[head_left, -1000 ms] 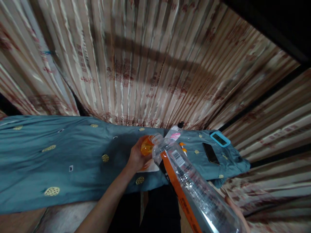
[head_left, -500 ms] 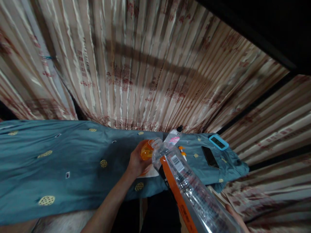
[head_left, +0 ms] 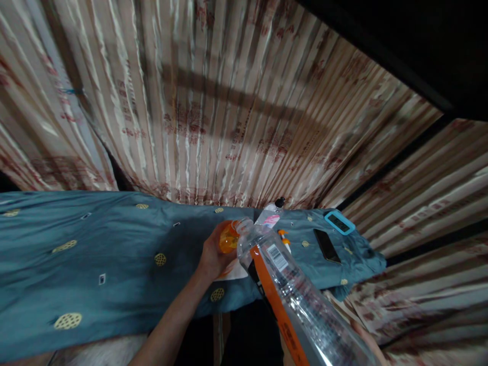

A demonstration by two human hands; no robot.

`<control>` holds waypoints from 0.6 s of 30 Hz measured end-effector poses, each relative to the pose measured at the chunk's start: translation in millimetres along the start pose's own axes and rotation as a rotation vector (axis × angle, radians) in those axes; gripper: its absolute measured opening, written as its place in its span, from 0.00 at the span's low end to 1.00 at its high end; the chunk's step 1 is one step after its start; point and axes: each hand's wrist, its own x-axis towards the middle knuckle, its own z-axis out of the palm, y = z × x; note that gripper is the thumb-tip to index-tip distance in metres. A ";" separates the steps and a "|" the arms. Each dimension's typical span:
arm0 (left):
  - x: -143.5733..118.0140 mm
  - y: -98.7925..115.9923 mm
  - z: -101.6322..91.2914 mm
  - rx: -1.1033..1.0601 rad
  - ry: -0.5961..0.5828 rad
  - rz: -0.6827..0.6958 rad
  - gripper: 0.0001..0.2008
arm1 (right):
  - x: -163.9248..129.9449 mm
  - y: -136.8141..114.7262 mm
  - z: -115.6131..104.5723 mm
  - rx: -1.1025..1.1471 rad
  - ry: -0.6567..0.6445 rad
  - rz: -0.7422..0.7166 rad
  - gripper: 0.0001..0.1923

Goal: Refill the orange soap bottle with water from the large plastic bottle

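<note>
My left hand [head_left: 212,255] holds a small orange container [head_left: 229,239] over the teal cloth [head_left: 114,254]. A large clear plastic bottle [head_left: 297,305] with an orange label is tilted so that its open mouth meets the orange container. My right hand [head_left: 369,339] grips the bottle's lower end at the bottom right edge of the view, mostly hidden. White paper [head_left: 237,272] lies under the left hand.
The teal cloth covers a long surface in front of striped curtains [head_left: 229,101]. On it to the right stand a small bottle with a black cap [head_left: 271,216], an orange-tipped item [head_left: 283,236], a black phone [head_left: 327,245] and a blue-framed device [head_left: 339,222].
The view has drifted slightly; the hands, the orange container and the tilted bottle keep the same pose against each other.
</note>
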 end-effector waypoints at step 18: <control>1.0 -1.9 2.7 -0.046 0.015 -0.008 0.29 | -10.5 24.6 -14.9 -0.014 0.100 -0.119 0.15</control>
